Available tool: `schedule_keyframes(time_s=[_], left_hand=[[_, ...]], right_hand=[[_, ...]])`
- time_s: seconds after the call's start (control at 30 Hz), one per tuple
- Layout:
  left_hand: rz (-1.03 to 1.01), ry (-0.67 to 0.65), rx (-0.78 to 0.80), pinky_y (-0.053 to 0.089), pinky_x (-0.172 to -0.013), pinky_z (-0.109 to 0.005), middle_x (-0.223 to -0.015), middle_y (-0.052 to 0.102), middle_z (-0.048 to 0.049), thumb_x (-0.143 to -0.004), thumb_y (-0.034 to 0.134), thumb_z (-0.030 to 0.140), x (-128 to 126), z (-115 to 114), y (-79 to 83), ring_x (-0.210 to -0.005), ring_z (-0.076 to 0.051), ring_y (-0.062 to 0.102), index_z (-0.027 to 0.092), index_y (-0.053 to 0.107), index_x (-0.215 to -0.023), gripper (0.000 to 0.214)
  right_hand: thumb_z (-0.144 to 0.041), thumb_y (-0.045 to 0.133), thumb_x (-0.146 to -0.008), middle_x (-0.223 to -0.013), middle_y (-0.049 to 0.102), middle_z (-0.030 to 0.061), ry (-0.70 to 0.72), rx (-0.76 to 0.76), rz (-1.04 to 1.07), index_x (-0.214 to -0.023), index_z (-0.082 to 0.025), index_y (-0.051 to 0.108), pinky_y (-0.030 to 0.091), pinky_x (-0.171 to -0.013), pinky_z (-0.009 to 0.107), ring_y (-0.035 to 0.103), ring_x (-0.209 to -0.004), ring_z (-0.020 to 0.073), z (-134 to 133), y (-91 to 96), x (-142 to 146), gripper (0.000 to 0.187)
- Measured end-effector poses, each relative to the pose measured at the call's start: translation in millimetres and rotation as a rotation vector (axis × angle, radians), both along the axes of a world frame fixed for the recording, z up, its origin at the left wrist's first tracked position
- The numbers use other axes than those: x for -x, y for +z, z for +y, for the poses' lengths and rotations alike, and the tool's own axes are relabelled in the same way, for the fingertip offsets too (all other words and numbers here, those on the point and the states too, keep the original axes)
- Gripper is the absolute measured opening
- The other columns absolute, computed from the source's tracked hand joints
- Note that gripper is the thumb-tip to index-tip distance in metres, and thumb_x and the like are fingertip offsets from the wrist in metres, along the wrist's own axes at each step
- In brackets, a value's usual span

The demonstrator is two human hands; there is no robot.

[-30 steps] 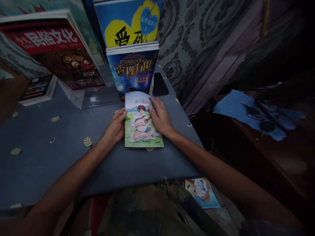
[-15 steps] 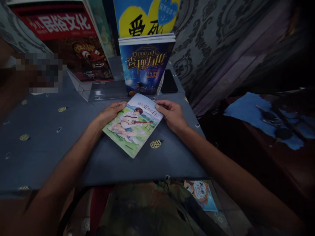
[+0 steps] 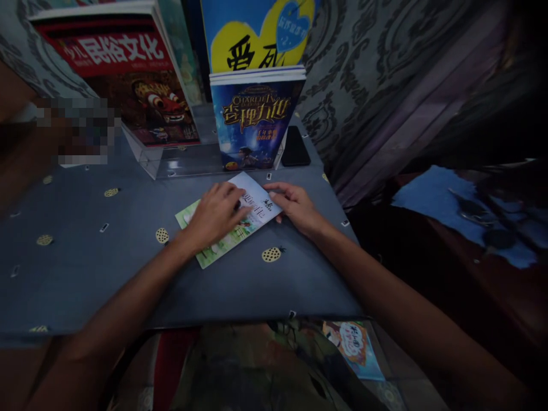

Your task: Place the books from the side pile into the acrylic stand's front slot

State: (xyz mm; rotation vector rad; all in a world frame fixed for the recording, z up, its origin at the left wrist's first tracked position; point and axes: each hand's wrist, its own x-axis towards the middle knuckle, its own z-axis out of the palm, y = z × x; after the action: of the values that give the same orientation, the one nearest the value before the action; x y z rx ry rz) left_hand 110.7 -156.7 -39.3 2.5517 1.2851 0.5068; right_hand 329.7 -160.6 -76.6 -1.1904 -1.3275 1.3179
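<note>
A thin paperback book (image 3: 263,200) with a pale blue and green cover lies slanted on the patterned tablecloth in front of me. Across its cover rests my left hand (image 3: 216,214), fingers spread and hiding most of the picture. My right hand (image 3: 295,208) pinches the book's right corner, thumb on top and some fingers beneath. Just behind the book stands a blue book (image 3: 254,125) with gold lettering, in a clear stand (image 3: 184,165).
A red-and-black book (image 3: 141,85) stands at the back left, with a yellow-and-blue one (image 3: 261,34) behind the blue book. A dark phone (image 3: 295,147) lies beside the stand. Another person's arm (image 3: 25,137) reaches in at left. Blue cloth (image 3: 436,197) lies at right.
My left hand has moved from the book's left edge onto its cover. The book has turned somewhat clockwise, while my right hand stays at its right corner.
</note>
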Motion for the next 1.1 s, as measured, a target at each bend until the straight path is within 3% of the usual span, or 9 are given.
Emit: schedule_keyframes(time_s=[0.13,0.23,0.43,0.73,0.97,1.1], left_hand=[[0.082,-0.066,-0.02,0.033,-0.114,-0.059,-0.145,0.053,-0.0202,-0.09,0.064,0.048,-17.9,-24.0,-5.0,-0.139,-0.042,0.042,0.017,0.054,-0.135,0.055],[0.083,-0.067,-0.015,0.033,-0.116,-0.058,-0.145,0.055,-0.0189,-0.089,0.065,0.043,-18.7,-26.4,-7.7,-0.141,-0.041,0.042,0.018,0.055,-0.134,0.052],[0.056,-0.091,0.015,0.048,-0.104,-0.056,-0.124,0.069,-0.0198,-0.095,0.051,0.034,-22.8,-29.2,-0.2,-0.123,-0.038,0.061,0.016,0.065,-0.117,0.032],[0.169,-0.086,-0.101,0.058,-0.087,-0.044,-0.107,0.075,-0.0161,-0.1,0.038,0.029,-24.1,-30.7,6.7,-0.106,-0.03,0.07,0.018,0.068,-0.11,0.034],[0.083,-0.094,-0.108,0.056,-0.093,-0.05,-0.116,0.074,-0.015,-0.098,0.044,0.032,-25.3,-32.8,-2.2,-0.115,-0.034,0.066,0.021,0.069,-0.115,0.032],[0.125,-0.109,-0.078,0.056,-0.09,-0.052,-0.119,0.072,-0.0176,-0.099,0.046,0.038,-23.2,-30.8,-0.4,-0.113,-0.036,0.066,0.017,0.07,-0.116,0.036]], right_hand=[[-0.028,0.06,-0.09,-0.053,0.057,-0.007,0.029,-0.009,-0.088,-0.109,-0.016,0.067,0.039,-0.037,0.02,0.048,-0.038,0.0089,0.5,0.5,-2.6,0.024],[-0.026,0.059,-0.092,-0.055,0.061,-0.0058,0.053,0.004,-0.105,-0.111,-0.017,0.066,0.042,-0.037,0.019,0.054,-0.041,0.0098,-0.3,3.4,-4.0,0.022],[-0.03,0.052,-0.1,-0.057,0.06,-0.0054,0.028,0.128,0.071,-0.111,-0.016,0.061,0.044,-0.035,0.017,0.063,-0.044,0.0115,0.1,11.1,-4.6,0.019],[-0.033,0.044,-0.105,-0.058,0.064,-0.0033,0.061,0.136,0.105,-0.107,-0.016,0.06,0.045,-0.037,0.014,0.063,-0.045,0.01,-1.5,17.0,-5.7,0.024],[-0.038,0.049,-0.102,-0.058,0.063,-0.0036,0.084,0.074,0.084,-0.1,-0.017,0.061,0.046,-0.037,0.016,0.063,-0.046,0.01,-0.4,12.1,-8.2,0.025],[-0.03,0.068,-0.09,-0.059,0.063,-0.007,0.156,0.053,0.049,-0.113,-0.017,0.06,0.048,-0.041,0.017,0.063,-0.049,0.0101,-0.4,10.6,-12.1,0.028]])
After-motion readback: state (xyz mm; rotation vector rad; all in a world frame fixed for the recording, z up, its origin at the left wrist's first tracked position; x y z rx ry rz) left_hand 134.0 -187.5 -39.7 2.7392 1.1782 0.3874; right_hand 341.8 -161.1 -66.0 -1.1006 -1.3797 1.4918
